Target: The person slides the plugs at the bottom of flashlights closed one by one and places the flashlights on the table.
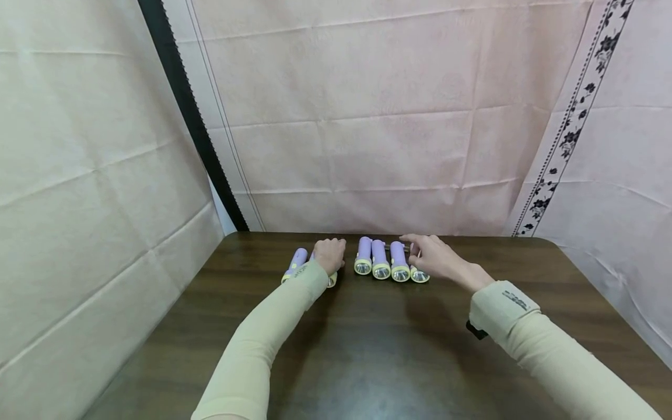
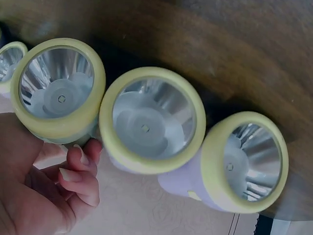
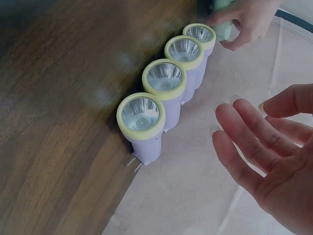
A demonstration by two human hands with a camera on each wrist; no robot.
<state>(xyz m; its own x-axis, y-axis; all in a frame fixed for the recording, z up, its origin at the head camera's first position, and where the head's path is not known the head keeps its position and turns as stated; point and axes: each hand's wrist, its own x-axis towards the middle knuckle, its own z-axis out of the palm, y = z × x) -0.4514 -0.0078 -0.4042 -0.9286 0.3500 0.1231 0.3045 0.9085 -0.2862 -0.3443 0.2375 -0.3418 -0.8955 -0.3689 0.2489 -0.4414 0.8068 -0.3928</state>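
My left hand (image 1: 329, 255) curls its fingers round a flashlight (image 2: 61, 128) with a pale green body and yellow rim. Beside it, two lavender flashlights (image 2: 190, 174) stand close together, lenses facing the left wrist camera; in the head view the left forearm and hand partly cover them. Several lavender flashlights (image 1: 380, 262) form a row between the hands. Over the right end of that row, my right hand (image 1: 436, 256) hovers with loosely bent, spread fingers. It appears apart from the nearest flashlight (image 3: 142, 117), whose two metal prongs stick out near its base.
The flashlights lie toward the far edge of a dark wooden table (image 1: 367, 361). A pale creased cloth (image 1: 367, 116) hangs behind it, with more cloth on both sides. A black strip (image 1: 194, 116) runs down the cloth at the left.
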